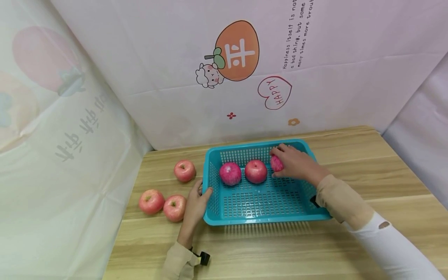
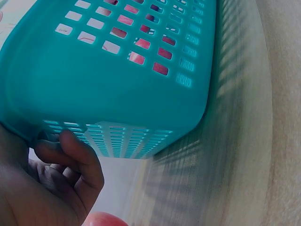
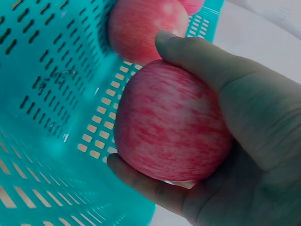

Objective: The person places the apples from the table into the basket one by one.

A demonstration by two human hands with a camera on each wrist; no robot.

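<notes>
A teal plastic basket (image 1: pixel 267 221) with perforated walls sits on the table. My left hand (image 1: pixel 196 203) grips its left rim; in the left wrist view the fingers (image 2: pixel 77 150) curl under the edge against the outer wall. At the basket's back right, my right hand (image 1: pixel 298 162) holds a red streaked apple (image 3: pixel 171 122) between thumb and fingers. Two more apples rest inside along the back wall, a pinkish one (image 1: pixel 230 174) at the left and a redder one (image 1: pixel 256 171) beside it. Whether the held apple touches the basket floor cannot be told.
Left of the basket, three apples lie on the wooden table (image 1: pixel 350 249): one at the back (image 1: pixel 184 170), one at the far left (image 1: pixel 151 202) and one (image 1: pixel 175 208) close beside my left hand. A printed white cloth (image 1: pixel 168 116) hangs behind the table and along its sides.
</notes>
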